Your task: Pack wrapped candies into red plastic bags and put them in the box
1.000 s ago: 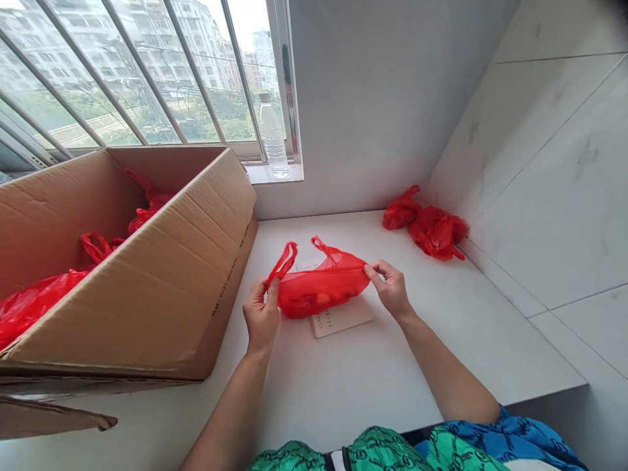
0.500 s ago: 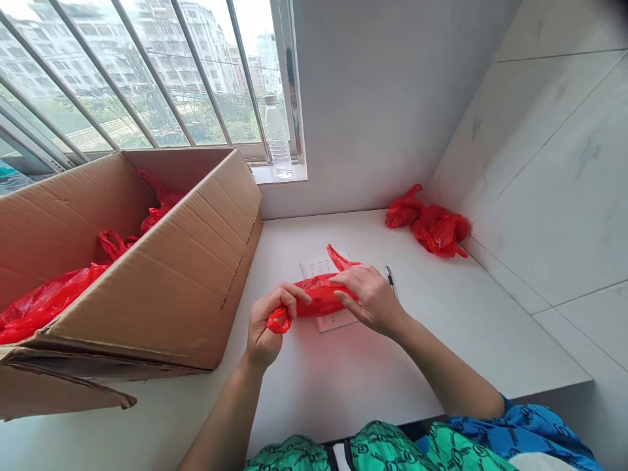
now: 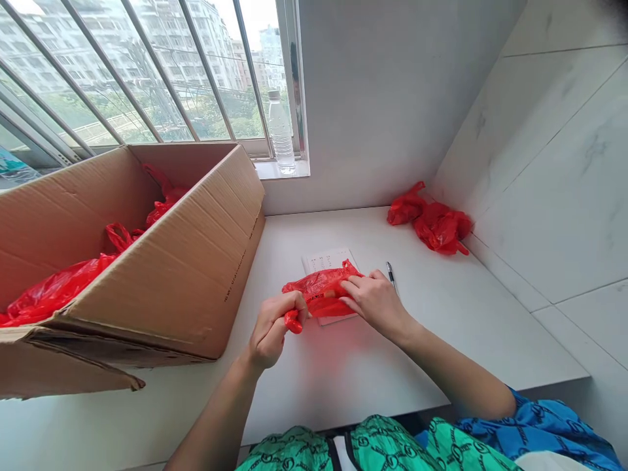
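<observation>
A red plastic bag (image 3: 321, 286) is stretched between my two hands above the white tabletop. My left hand (image 3: 275, 327) is closed round one end of it, and a short red loop pokes out of the fist. At the other end my right hand (image 3: 375, 297) has its fingers closed on the bag near its upper handle. Something pale shows faintly through the thin plastic, too unclear to name. Beneath the bag lies a notebook (image 3: 328, 259) with handwriting, partly covered. Just right of the notebook is a black pen (image 3: 390, 273).
On the left stands a large open cardboard box (image 3: 181, 275) with several red plastic bags (image 3: 63, 288) inside. More crumpled red bags (image 3: 441, 227) lie in the back right corner. A clear water bottle (image 3: 281, 137) stands on the sill by the barred window.
The bag has opened out from a tight roll into a looser, wider shape. My left hand has shifted slightly right, and the bag's upper handle has dropped lower.
</observation>
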`<state>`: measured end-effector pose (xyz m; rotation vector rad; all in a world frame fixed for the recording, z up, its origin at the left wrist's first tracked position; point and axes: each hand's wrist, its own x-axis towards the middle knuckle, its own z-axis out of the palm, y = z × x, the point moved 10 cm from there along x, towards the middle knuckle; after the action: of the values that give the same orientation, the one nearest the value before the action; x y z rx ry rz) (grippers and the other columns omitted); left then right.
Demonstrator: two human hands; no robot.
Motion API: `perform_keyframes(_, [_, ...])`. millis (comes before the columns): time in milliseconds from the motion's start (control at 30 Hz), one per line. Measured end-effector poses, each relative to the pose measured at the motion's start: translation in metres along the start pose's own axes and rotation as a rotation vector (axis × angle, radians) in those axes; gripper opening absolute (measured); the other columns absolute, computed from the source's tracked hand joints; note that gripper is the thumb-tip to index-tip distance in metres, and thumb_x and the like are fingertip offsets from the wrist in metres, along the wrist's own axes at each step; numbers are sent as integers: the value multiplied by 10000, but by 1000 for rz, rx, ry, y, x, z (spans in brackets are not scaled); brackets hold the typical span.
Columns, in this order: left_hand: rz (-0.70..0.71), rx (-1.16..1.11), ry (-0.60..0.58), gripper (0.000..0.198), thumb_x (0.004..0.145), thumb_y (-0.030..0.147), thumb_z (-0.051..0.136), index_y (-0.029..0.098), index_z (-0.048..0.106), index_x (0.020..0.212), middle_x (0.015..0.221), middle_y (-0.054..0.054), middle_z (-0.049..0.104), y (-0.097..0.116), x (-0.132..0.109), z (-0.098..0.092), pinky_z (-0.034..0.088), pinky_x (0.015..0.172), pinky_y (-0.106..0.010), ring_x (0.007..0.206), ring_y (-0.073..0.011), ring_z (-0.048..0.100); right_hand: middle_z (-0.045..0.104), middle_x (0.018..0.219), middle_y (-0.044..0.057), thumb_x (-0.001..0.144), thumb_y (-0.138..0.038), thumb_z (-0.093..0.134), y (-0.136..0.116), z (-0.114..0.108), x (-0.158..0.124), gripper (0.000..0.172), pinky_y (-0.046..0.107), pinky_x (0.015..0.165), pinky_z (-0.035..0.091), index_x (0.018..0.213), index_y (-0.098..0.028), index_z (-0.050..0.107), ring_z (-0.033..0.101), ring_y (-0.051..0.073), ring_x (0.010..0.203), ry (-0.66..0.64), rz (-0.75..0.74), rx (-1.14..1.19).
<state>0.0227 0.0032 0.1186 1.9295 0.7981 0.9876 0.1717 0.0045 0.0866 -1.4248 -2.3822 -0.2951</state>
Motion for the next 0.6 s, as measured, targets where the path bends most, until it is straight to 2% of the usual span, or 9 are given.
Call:
perform_keyframes(33, [0, 41, -35, 182, 785, 278, 355, 220, 476, 661, 612, -36, 508, 2, 1, 4, 432, 610, -331, 606, -189, 474, 696, 918, 92, 877, -344, 700, 4, 3, -1, 188, 369, 679, 363, 975, -218, 601, 563, 196, 647, -9, 37, -13])
perform_keyframes(100, [6, 196, -132, 262, 837, 300, 331, 210, 563, 755, 707, -48, 578, 5, 3, 15, 414, 605, -315, 637, -187, 503, 641, 1203, 183, 718, -380, 848, 10, 6, -4, 587, 383, 690, 381, 1198, -214, 553, 611, 258, 771, -14, 92, -33])
perform_keyframes(167, [9, 417, -224, 355, 915, 345, 323, 216, 651, 964, 931, -64, 657, 2, 5, 28, 429, 647, -302, 764, -195, 576, 528, 1373, 241, 594, -381, 921, 13, 8, -8, 892, 401, 715, 406, 1343, -208, 469, 624, 314, 876, -27, 127, -39])
perform_keyframes(233, [1, 645, -251, 388, 966, 425, 366, 264, 639, 1189, 1198, -59, 648, -7, 8, 36, 440, 686, -293, 950, -216, 611, 491, 1417, 242, 556, -392, 935, 12, 8, -10, 1003, 391, 698, 415, 1401, -216, 424, 633, 305, 858, -59, 142, -24])
perform_keyframes(300, [-37, 848, -241, 407, 975, 495, 421, 289, 619, 1266, 1251, -55, 650, -22, 11, 41, 430, 674, -297, 1011, -239, 608, 531, 1392, 200, 638, -422, 888, 9, 3, -6, 914, 358, 660, 404, 1408, -239, 430, 636, 253, 791, -85, 136, -7])
perform_keyframes(433, [-127, 1113, -302, 448, 1021, 464, 345, 220, 718, 986, 777, -80, 717, -50, 17, 51, 396, 686, -351, 853, -268, 602, 711, 995, 111, 947, -489, 568, 8, -4, 10, 360, 343, 672, 372, 1145, -195, 633, 621, 223, 776, -131, 199, -41])
perform_keyframes(500, [-159, 1179, -298, 484, 1039, 408, 296, 204, 707, 884, 678, -81, 692, -56, 21, 49, 384, 730, -377, 827, -270, 613, 712, 896, 109, 982, -484, 505, 13, 2, 15, 350, 353, 700, 370, 1015, -178, 672, 615, 238, 818, -169, 258, -89])
perform_keyframes(567, [-226, 1228, -249, 412, 1031, 377, 336, 193, 692, 935, 689, -81, 699, -59, 24, 40, 371, 744, -390, 804, -267, 636, 706, 1063, 137, 921, -458, 622, 19, 14, 15, 362, 363, 721, 383, 1131, -165, 653, 608, 259, 885, -216, 297, -146])
perform_keyframes(600, [-269, 1246, -227, 351, 1014, 386, 391, 187, 680, 1003, 711, -81, 707, -62, 25, 34, 366, 744, -394, 794, -270, 646, 671, 1195, 152, 865, -439, 699, 22, 22, 14, 487, 370, 731, 393, 1252, -159, 603, 603, 272, 920, -244, 305, -166])
